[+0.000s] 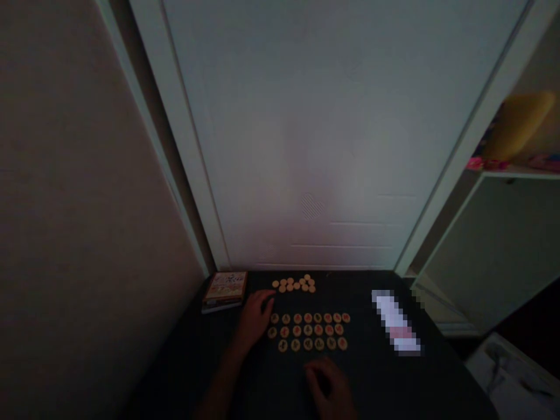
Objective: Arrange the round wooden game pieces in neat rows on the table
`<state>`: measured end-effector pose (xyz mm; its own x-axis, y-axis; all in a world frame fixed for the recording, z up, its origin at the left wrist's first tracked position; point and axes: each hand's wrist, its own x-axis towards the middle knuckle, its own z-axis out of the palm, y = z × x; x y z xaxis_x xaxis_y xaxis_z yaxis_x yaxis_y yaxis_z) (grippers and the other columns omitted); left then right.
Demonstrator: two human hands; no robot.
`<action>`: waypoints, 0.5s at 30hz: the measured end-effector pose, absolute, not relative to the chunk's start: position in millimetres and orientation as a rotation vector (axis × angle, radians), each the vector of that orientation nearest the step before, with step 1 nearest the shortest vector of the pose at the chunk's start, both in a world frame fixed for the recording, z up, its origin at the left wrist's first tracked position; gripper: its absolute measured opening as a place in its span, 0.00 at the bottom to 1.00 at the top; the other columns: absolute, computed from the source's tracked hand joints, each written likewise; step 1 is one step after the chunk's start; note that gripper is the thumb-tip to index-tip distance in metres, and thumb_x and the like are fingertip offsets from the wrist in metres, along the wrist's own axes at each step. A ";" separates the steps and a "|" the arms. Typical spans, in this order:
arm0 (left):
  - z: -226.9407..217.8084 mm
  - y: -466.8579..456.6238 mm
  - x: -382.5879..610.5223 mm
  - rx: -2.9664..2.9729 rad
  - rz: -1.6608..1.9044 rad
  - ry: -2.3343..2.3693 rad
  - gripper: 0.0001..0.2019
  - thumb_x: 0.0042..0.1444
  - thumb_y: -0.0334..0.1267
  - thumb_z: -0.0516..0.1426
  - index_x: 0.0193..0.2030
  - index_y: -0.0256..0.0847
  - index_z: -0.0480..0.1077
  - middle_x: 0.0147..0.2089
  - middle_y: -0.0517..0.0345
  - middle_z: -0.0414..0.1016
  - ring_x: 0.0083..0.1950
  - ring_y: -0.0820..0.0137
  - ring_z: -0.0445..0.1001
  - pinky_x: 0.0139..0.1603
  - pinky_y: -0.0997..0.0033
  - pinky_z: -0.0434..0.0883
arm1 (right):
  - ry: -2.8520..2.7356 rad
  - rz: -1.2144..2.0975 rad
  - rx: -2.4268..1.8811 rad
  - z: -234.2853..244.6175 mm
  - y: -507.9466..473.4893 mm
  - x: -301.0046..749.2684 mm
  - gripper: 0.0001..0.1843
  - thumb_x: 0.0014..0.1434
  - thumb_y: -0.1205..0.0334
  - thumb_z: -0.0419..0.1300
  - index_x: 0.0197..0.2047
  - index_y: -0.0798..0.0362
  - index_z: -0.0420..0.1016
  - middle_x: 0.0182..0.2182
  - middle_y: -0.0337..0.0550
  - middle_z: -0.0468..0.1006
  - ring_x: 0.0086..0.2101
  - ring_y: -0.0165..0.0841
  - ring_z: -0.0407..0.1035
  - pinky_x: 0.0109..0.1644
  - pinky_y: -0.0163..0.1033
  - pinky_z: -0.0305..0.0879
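Note:
Round wooden game pieces (308,331) with red and dark marks lie in three neat rows on a dark table (376,379). Behind them sits a loose cluster of plain-faced pieces (295,284). My left hand (256,318) rests flat on the table just left of the rows, fingers stretched toward the top row's first piece. My right hand (328,385) lies near the front edge, below the rows, fingers curled downward, and nothing shows in it. The scene is very dim.
A small printed box (224,290) lies at the table's back left corner. A blurred pale object (396,322) rests on the right side. A white door (315,146) stands behind the table. A shelf unit (511,169) with a yellow item is at right.

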<state>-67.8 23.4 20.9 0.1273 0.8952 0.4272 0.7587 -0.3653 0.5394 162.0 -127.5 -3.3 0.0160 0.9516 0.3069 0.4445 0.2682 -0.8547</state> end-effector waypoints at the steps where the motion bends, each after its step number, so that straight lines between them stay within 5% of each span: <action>1: 22.4 34.0 -67.0 2.211 1.070 1.659 0.14 0.66 0.37 0.51 0.53 0.44 0.73 0.55 0.53 0.78 0.58 0.61 0.73 0.62 0.55 0.68 | -1.590 0.668 -1.329 -4.4 -127.2 162.1 0.15 0.66 0.51 0.57 0.38 0.48 0.82 0.33 0.43 0.84 0.34 0.34 0.78 0.40 0.31 0.72; 15: 22.9 94.1 -59.8 2.258 0.866 1.665 0.12 0.61 0.32 0.55 0.48 0.43 0.76 0.49 0.53 0.82 0.53 0.61 0.77 0.57 0.60 0.69 | -1.481 0.543 -1.293 -18.1 -121.4 155.4 0.19 0.64 0.45 0.57 0.34 0.47 0.83 0.27 0.42 0.83 0.29 0.33 0.77 0.37 0.31 0.72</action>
<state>-59.8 94.1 22.9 0.1911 0.9233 0.3331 0.8030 -0.3422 0.4880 155.4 -121.4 -18.1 0.1315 0.9058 0.4027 0.4310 0.3136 -0.8461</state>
